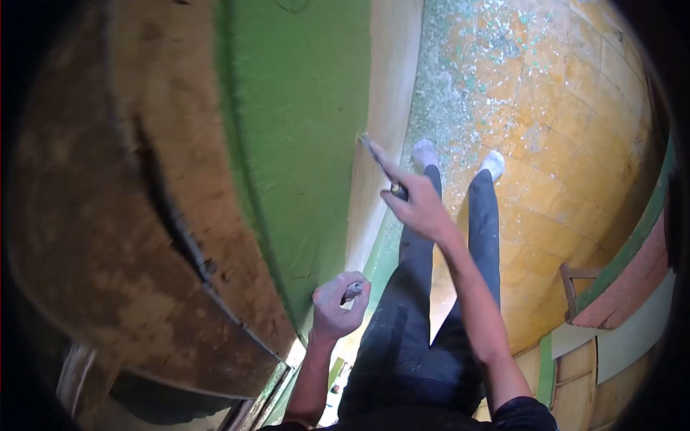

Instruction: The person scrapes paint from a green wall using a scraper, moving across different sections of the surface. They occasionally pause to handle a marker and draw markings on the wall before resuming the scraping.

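Observation:
My right hand (418, 205) is closed around the dark handle of a scraper (379, 159). The tool's blade tip lies at the edge between the wall's green paint (298, 108) and a bare pale strip (392, 86). Lower down and to the left, my left hand (339, 305) is a closed fist beside the wall, near the bottom of the green band. A grey, round-ended object (352, 291) shows within its curled fingers; its kind cannot be made out, as most of it is hidden.
Paint flakes (449, 93) litter the yellow tiled floor (553, 187) along the wall. My feet in light socks (493, 164) stand close by. A worn brown wall section (158, 266) rises on the left. At right are a wooden frame piece (569, 291) and a green-and-pink wall (632, 266).

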